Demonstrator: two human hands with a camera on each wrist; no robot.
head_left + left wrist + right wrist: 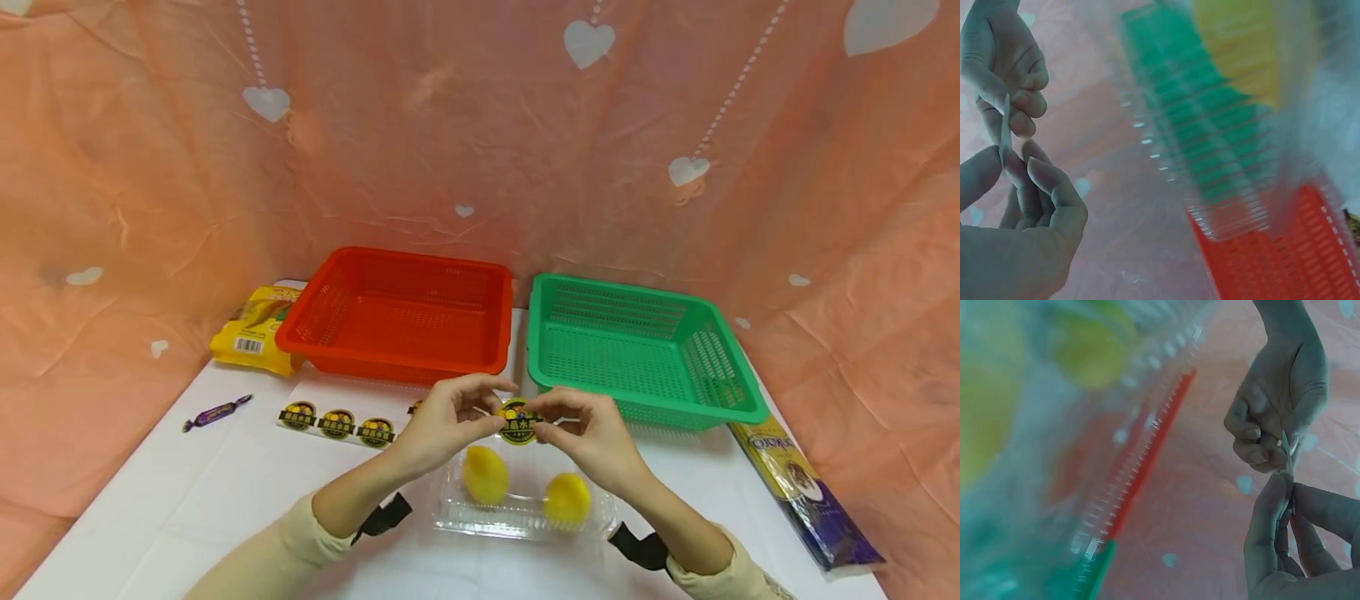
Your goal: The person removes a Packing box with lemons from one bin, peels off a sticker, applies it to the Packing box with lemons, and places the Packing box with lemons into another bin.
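Note:
Between my two hands, a round black-and-yellow sticker with fruit pictures is held up over a clear plastic box. My left hand pinches its left edge between thumb and fingers. The opposite edge is pinched by my right hand. Edge-on, the sticker looks like a thin pale strip in the left wrist view, with fingertips on both sides of it. Two yellow lemons show through the closed lid of the box, just below my hands.
A red basket and a green basket stand at the back. Left of my hands lie a strip of similar stickers, a purple wrapped candy and a yellow bag. A long yellow-and-purple packet lies at right.

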